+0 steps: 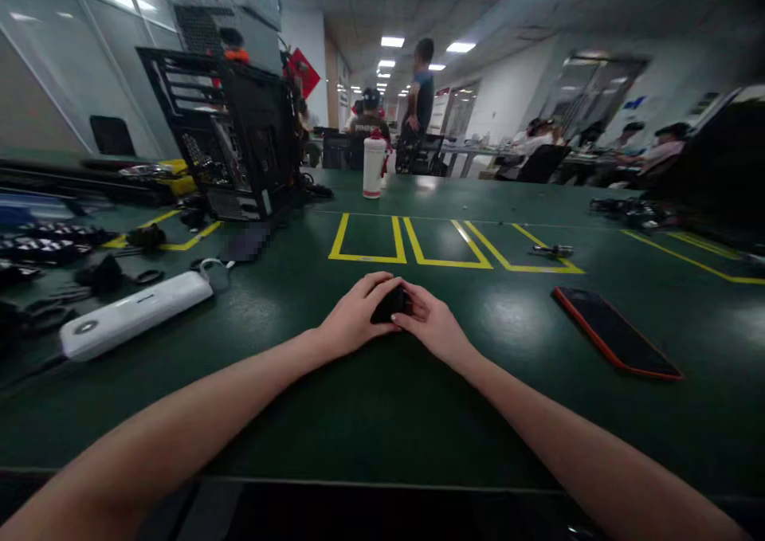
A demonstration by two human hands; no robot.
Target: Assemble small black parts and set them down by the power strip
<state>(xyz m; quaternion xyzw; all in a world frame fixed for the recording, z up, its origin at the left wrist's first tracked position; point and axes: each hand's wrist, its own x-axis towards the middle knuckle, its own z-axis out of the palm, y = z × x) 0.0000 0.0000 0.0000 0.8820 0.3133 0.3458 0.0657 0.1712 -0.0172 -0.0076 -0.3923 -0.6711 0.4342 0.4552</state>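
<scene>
The left hand (352, 318) and right hand (435, 327) close around a small black thing (387, 306), fingers curled on its two sides. It lies between them, just above or on the desk (370, 413), neither hand clearly nearer; its long axis cannot be told. Beyond it are yellow frames (367, 257); well to the right, a phone (615, 330); to the left, a white power strip (137, 314); far off, a bottle (374, 168).
</scene>
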